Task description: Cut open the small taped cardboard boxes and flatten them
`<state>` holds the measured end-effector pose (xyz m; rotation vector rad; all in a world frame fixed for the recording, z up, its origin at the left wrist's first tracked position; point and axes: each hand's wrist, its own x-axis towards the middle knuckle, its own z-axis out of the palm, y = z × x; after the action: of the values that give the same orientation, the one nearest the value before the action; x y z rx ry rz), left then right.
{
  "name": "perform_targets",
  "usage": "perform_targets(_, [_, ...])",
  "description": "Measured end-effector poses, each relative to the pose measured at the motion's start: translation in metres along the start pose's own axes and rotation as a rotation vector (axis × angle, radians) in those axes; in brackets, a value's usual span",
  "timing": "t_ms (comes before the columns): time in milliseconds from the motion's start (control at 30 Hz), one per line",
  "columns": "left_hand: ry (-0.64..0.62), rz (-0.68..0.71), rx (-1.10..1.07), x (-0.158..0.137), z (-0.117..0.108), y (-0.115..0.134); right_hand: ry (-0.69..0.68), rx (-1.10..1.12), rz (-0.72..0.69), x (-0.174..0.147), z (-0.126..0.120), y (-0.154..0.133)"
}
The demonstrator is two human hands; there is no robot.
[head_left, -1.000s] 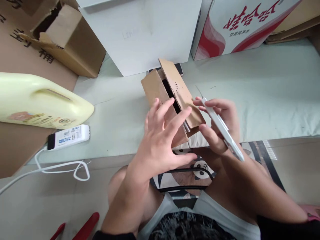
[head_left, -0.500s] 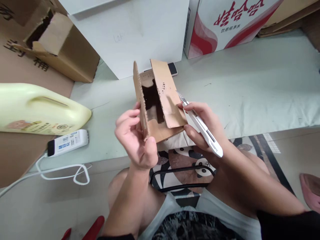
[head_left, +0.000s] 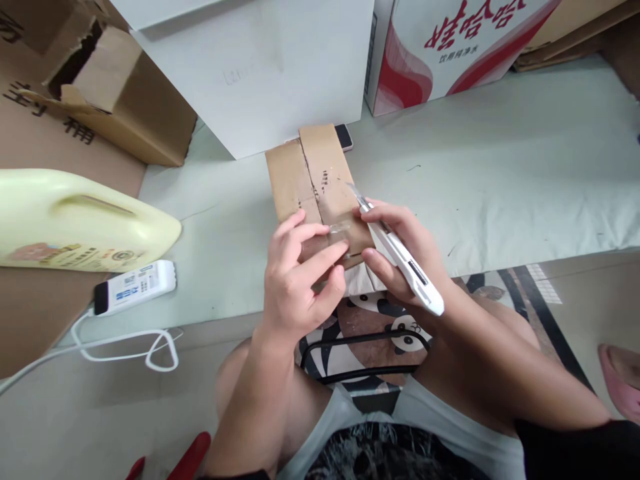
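Observation:
A small brown cardboard box rests at the front of the cloth-covered surface, its two top flaps lying down and meeting along a seam. My left hand is spread over the near part of the flaps, fingertips touching the cardboard by a shiny strip of clear tape. Held in my right hand is a white utility knife, its blade out and pointing away over the right flap. The fingertips of that hand also touch the box's right edge. The inside of the box is hidden.
Behind the box stand a large white box and a red-and-white carton. A dark phone lies partly behind the flap. At left are a pale yellow bottle, a power strip and an open cardboard box.
The left flap has folded down from upright, covering the opening. My left hand has moved from gripping that flap to lying on top. My right hand stays with the knife at the right edge.

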<state>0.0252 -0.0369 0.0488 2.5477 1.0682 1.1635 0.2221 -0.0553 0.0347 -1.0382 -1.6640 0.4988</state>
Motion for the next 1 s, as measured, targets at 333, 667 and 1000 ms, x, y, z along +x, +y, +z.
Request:
perform_targets(333, [-0.290, -0.238, 0.319, -0.004, -0.021, 0.044, 0.150, -0.053, -0.026, -0.001, -0.007, -0.023])
perform_targets(667, [-0.446, -0.290, 0.412, -0.009, -0.015, 0.072, 0.011, -0.043, 0.296, 0.008, -0.004, -0.048])
perform_targets(1000, [-0.423, -0.263, 0.405, -0.011, -0.013, 0.073, -0.111, -0.088, 0.266, 0.012, -0.005, -0.047])
